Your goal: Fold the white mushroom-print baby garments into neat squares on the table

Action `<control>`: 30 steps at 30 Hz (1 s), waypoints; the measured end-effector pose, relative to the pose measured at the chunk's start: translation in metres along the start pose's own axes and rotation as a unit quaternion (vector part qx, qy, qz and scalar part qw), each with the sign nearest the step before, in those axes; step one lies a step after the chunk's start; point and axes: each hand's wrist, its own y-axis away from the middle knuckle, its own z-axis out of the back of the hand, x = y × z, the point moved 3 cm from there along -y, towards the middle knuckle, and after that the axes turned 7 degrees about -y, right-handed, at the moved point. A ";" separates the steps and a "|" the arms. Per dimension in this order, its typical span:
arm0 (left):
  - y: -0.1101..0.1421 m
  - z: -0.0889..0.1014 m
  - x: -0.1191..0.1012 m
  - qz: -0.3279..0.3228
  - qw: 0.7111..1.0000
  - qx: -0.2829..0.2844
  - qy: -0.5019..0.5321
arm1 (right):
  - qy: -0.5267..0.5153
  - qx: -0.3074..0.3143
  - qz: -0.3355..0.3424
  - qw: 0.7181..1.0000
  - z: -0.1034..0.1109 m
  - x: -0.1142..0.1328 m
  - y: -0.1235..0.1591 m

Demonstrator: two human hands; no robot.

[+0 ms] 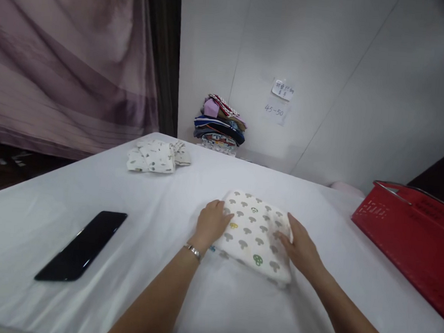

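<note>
A folded white cloth (pixel 253 227) printed with grey mushrooms, plus a few green and yellow ones, lies in front of me on the white-covered table. My left hand (pixel 213 222) grips its left edge, thumb on top and the other fingers at the side. On the opposite edge my right hand (pixel 300 245) holds the cloth the same way, its thumb over the top. The undersides of the fingers are partly hidden. A metal bracelet (pixel 193 251) circles my left wrist.
A black phone (pixel 83 245) lies at the left. Farther back is a crumpled patterned cloth (pixel 156 157). A red basket (pixel 411 235) with a metal handle stands at the right. Stacked fabrics (pixel 220 128) rise beyond the table (pixel 159 197), against the wall; a purple curtain (pixel 70 59) hangs left.
</note>
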 end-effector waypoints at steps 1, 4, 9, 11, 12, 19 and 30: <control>0.001 -0.003 -0.005 -0.039 0.999 -0.007 -0.002 | -0.018 0.004 0.039 0.999 -0.005 0.012 -0.002; 0.004 -0.018 -0.010 -0.087 0.995 0.055 -0.007 | -0.023 0.069 0.080 0.994 -0.031 0.032 -0.010; 0.005 -0.028 -0.005 -0.065 0.992 0.110 -0.006 | 0.088 0.152 0.030 0.984 -0.070 0.014 -0.019; 0.005 -0.027 -0.005 -0.063 0.992 0.111 -0.005 | 0.092 0.157 0.032 0.983 -0.072 0.007 -0.020; 0.005 -0.027 -0.006 -0.062 0.992 0.112 -0.005 | 0.086 0.164 0.026 0.982 -0.071 0.006 -0.022; 0.004 -0.032 -0.006 -0.058 0.992 0.113 -0.012 | 0.069 0.152 0.068 0.984 -0.059 0.059 -0.068; 0.006 -0.033 -0.004 -0.059 0.994 0.093 -0.023 | 0.102 0.212 0.154 0.960 -0.123 0.056 -0.118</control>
